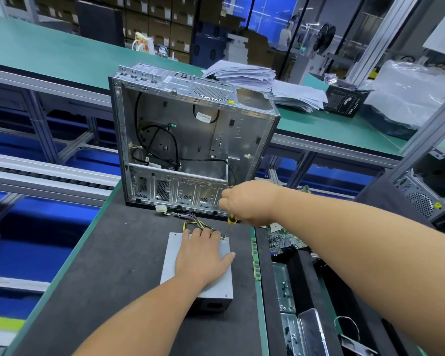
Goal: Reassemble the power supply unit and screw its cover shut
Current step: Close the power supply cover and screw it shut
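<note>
On the boxy grey metal power supply unit (171, 263) — flat left hand (202, 255).

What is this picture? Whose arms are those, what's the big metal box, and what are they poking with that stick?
The camera sits on a person's head, so you see their own arms. The left hand presses flat on a grey box, the power supply unit, which feeds a computer electricity. The right hand holds a screwdriver, its tip at a screw in the box's far corner. Coloured wires come out of it. Behind stands an empty computer case. Everything rests on a dark mat.
</note>
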